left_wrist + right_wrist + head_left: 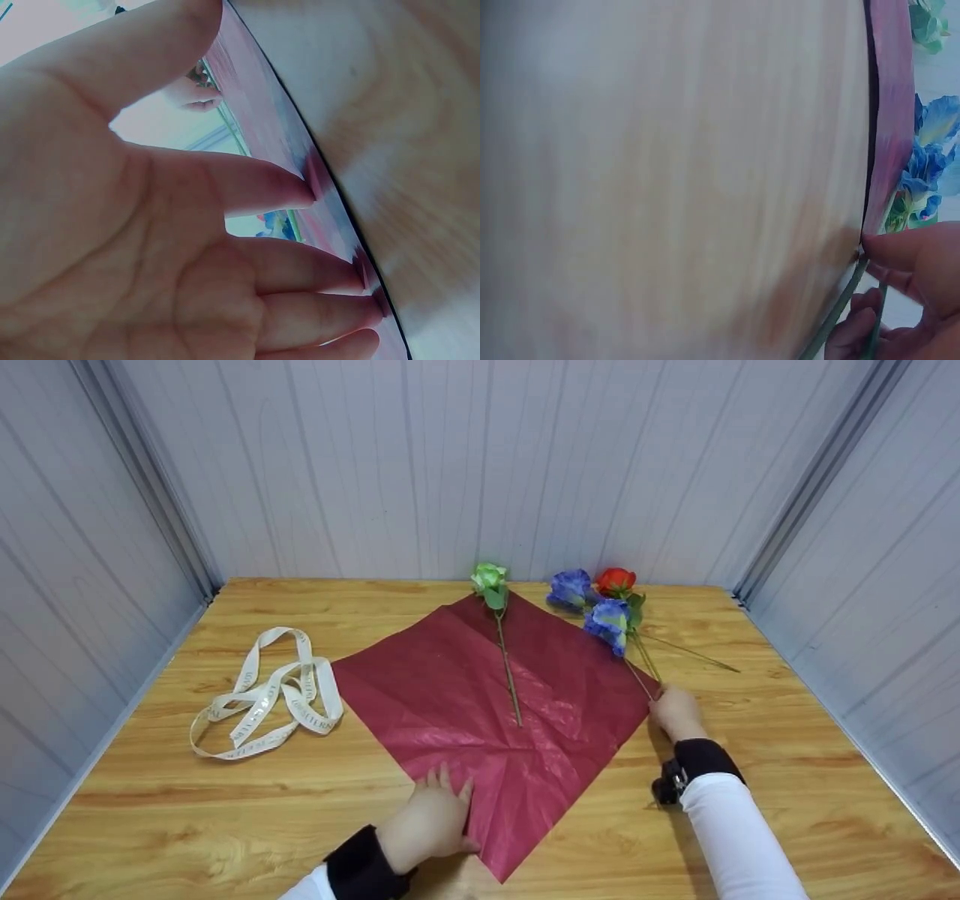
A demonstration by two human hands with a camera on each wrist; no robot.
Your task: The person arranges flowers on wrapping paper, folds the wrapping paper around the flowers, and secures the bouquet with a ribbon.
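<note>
A dark red sheet of wrapping paper [450, 682] lies on the table with one corner pointing toward me. My left hand [431, 817] rests on its near left edge, fingers spread and fairly straight, the fingertips [300, 191] touching the paper. On the sheet lies a green-white artificial flower [490, 577], its stem running down the middle. At the paper's right corner, my right hand [677, 712] pinches a green flower stem [832, 311] between thumb and finger. Blue flowers [609, 622] and a red flower [616, 580] lie bunched beyond that hand, partly over the paper's edge.
A white printed ribbon [262, 712] lies in loose loops on the left of the wooden table [225, 817]. One loose stem [697, 654] points out to the right of the bunch. Grey panel walls [360, 472] close off the back and both sides.
</note>
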